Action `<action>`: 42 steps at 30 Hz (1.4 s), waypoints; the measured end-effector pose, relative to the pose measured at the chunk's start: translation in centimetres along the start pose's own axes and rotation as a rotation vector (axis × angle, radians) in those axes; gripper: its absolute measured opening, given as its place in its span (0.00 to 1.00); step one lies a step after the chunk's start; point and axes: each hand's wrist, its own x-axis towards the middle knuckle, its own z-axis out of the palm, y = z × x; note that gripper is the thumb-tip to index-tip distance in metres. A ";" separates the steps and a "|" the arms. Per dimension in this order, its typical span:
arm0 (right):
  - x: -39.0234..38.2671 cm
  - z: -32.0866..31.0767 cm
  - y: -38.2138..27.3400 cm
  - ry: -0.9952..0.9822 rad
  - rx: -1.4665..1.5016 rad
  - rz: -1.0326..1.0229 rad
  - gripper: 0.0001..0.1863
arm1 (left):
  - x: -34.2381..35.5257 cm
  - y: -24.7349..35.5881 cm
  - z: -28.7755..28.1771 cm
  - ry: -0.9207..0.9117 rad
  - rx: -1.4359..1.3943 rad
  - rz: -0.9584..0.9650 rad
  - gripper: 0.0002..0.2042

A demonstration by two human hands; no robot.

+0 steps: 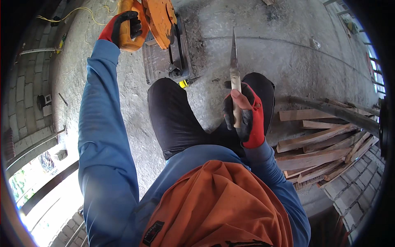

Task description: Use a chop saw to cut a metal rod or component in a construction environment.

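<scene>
At the far left, my left hand (119, 31), in a red and black glove, is wrapped round the orange handle (131, 40) of a cut-off saw. The saw's scuffed orange guard (158, 22) rises beside it, over a worn metal base plate (153, 66) on the floor. Above my right knee, my right hand (252, 113) is closed round the pale handle of a knife (234, 57), its narrow blade pointing away from me. That glove is also red and black, and the thumb is bare. A gap of floor separates the knife from the saw.
A yellow cord (88, 11) trails over the concrete floor (288, 61) at the far left. Wooden planks (312, 144) are piled at the right, beneath a dark pole (333, 111). Block walls (26, 88) stand at the sides. A small yellow piece (183, 84) lies near the base plate.
</scene>
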 end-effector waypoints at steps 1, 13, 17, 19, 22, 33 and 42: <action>0.0 0.0 0.0 0.022 0.003 0.008 0.17 | 0.0 0.0 0.2 -0.001 0.012 0.007 0.14; 6.5 1.1 5.8 0.048 0.111 -0.009 0.12 | -0.8 0.1 3.8 0.144 -0.069 -0.018 0.15; 11.3 3.4 11.5 -0.081 0.334 0.018 0.14 | -5.5 1.0 7.5 0.183 0.332 0.233 0.21; 13.2 4.3 13.2 -0.160 0.506 0.063 0.17 | -6.4 1.2 8.5 0.058 0.801 0.490 0.24; 15.7 5.1 15.3 -0.158 0.531 0.111 0.21 | -5.7 1.3 7.4 -0.068 1.465 0.707 0.36; 20.8 10.0 21.4 -0.081 0.498 0.103 0.08 | -1.4 0.8 0.5 0.065 0.211 0.112 0.14; 24.1 12.4 24.4 -0.037 0.268 -0.016 0.11 | -1.0 1.6 -0.9 0.035 0.142 0.011 0.16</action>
